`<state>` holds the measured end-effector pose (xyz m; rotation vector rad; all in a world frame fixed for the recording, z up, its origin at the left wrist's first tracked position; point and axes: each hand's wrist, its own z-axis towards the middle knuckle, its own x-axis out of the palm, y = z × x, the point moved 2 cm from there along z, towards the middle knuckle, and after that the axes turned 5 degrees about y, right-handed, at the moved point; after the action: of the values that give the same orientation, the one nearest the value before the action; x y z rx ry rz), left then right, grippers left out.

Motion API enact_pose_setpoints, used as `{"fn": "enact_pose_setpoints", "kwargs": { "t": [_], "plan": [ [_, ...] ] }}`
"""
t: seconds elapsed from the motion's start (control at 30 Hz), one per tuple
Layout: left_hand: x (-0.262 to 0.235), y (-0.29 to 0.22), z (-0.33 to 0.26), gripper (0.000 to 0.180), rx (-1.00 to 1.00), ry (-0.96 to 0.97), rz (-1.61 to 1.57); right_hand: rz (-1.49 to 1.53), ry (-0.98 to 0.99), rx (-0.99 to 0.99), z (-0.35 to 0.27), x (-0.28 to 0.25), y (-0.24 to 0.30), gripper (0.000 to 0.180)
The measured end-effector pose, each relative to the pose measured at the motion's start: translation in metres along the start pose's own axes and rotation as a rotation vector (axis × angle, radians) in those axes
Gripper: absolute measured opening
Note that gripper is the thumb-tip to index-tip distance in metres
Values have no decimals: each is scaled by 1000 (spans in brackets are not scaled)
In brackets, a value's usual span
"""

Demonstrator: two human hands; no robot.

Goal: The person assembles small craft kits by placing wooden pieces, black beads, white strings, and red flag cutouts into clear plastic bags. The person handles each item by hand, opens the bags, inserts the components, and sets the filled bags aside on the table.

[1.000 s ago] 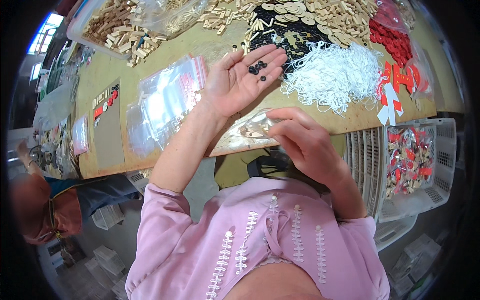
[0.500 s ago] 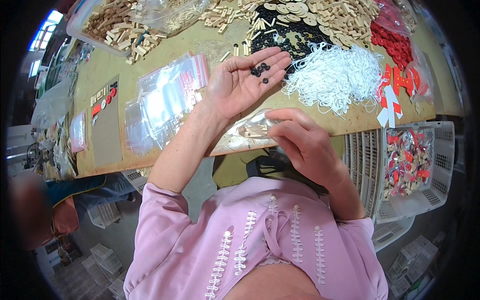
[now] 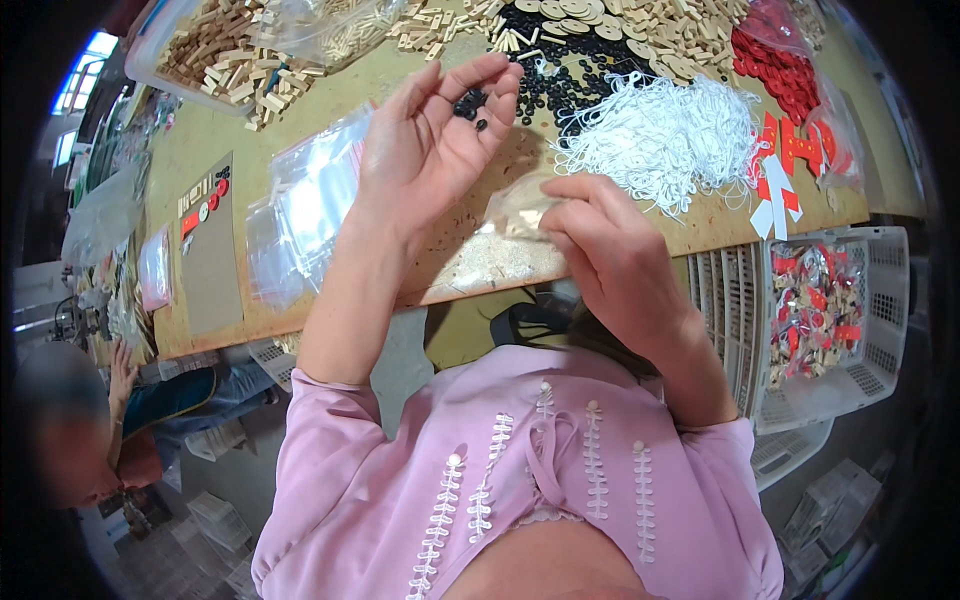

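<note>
Palm up and cupped, my left hand (image 3: 425, 150) holds several small black beads (image 3: 470, 103) near the bases of its fingers. My right hand (image 3: 610, 245) is closed in a pinch on the edge of a small clear plastic bag (image 3: 515, 208) with pale wooden pieces inside. The bag hangs tilted above the front part of the table, to the right of my left wrist. Beyond both hands lies a loose heap of black beads (image 3: 600, 65), and right of it a tangled pile of white cords (image 3: 660, 145).
Flat clear bags (image 3: 305, 200) lie left of my left forearm, beside a brown card with sample parts (image 3: 215, 260). Wooden blocks (image 3: 265, 75), wooden discs (image 3: 690, 45) and red pieces (image 3: 775, 75) cover the far side. A white crate (image 3: 830, 400) of filled bags stands right. Another person (image 3: 75, 430) is at left.
My left hand has moved up and left, its fingers curling more around the beads. My right hand has raised the bag off the table edge. The other person's hand has come into view.
</note>
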<state>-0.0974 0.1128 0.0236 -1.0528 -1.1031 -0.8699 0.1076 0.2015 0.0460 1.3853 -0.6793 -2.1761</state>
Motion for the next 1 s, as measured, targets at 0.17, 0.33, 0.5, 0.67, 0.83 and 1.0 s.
{"fn": "enact_pose_setpoints", "kwargs": {
  "t": [0.17, 0.33, 0.5, 0.67, 0.83, 1.0],
  "plan": [
    [47, 23, -12, 54, 146, 23, 303, -280, -92, 15, 20, 5, 22, 15],
    [49, 51, -18, 62, 432, -195, 751, -394, -166, 44, 29, 23, 29, 12],
    [44, 60, -22, 64, 487, -198, 857, -351, -162, 50, 27, 27, 32, 14],
    [40, 61, -22, 64, 514, -126, 826, -314, -130, 47, 25, 28, 29, 15],
    [50, 28, -27, 35, 703, -208, 1068, -165, -71, 19, 14, 18, 18, 24],
    [18, -55, -2, 18, 502, -280, 1837, -27, -61, 16, -3, 8, -1, 19]
  ]
}}
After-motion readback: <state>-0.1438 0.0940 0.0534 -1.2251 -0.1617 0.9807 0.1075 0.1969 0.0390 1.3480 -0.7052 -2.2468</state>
